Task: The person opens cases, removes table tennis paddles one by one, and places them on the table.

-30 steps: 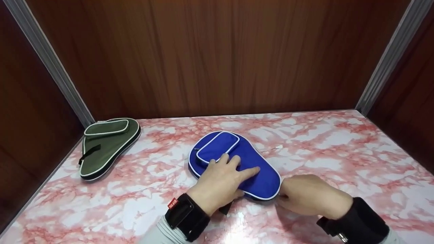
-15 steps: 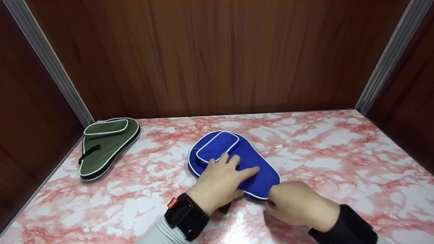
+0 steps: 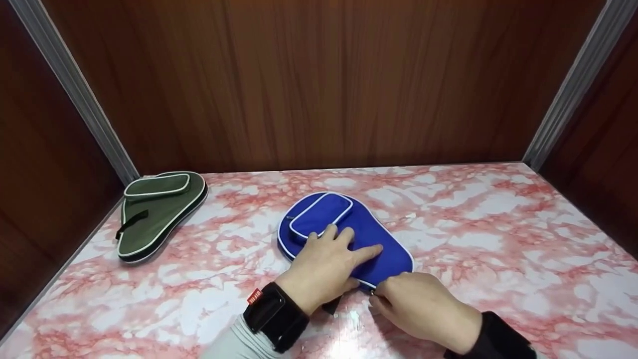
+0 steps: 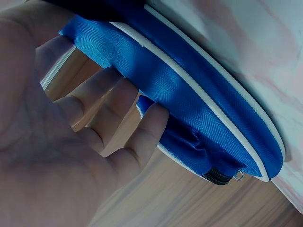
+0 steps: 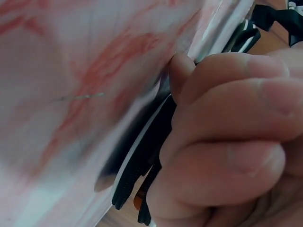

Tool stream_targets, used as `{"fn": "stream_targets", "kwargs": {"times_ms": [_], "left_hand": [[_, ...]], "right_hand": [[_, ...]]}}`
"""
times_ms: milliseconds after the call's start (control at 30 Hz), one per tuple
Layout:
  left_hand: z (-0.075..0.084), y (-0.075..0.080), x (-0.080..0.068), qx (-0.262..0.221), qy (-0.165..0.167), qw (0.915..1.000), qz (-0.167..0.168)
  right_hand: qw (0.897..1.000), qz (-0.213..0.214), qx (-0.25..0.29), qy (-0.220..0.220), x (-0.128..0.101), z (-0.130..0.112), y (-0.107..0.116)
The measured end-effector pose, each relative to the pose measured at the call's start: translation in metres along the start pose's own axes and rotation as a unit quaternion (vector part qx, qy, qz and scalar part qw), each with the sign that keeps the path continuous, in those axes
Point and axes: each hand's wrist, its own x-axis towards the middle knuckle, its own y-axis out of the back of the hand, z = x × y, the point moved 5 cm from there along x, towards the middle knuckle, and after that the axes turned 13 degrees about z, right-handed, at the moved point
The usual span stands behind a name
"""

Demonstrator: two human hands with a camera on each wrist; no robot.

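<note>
A blue paddle-shaped case with white piping lies flat on the marble-pattern table. My left hand presses on it with straight, spread fingers, just below its small front pocket. From the left wrist view the fingers lie against the blue fabric. My right hand is at the case's near edge, close to my left thumb, fingers curled and pinching the zip pull. In the right wrist view the curled fingers sit against the black zip.
A green case of the same shape lies at the back left, near the left wall. Brown wood-panel walls close in the back and both sides. Bare tabletop stretches to the right of the blue case.
My right hand has slid left along the blue case's near edge, from its right tip to beside my left thumb. The left hand and both cases have stayed put.
</note>
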Motion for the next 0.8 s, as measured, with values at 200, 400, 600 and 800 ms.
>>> {"fn": "stream_targets", "kwargs": {"times_ms": [200,400,600,800], "left_hand": [[-0.001,0.001,0.000,0.001,-0.001,1.0000,0.004],[-0.002,0.002,-0.003,-0.026,0.017,0.9994,-0.017],[-0.011,0.000,-0.006,-0.089,0.047,0.9923,-0.072],[-0.018,-0.001,-0.003,-0.104,0.032,0.9907,-0.081]], "right_hand": [[1.000,-0.009,0.013,-0.006,0.001,0.003,0.002],[0.994,-0.029,0.067,-0.086,0.007,0.022,0.016],[0.986,0.004,0.064,-0.153,0.015,0.048,0.032],[0.984,0.049,0.021,-0.169,0.016,0.064,0.037]]}}
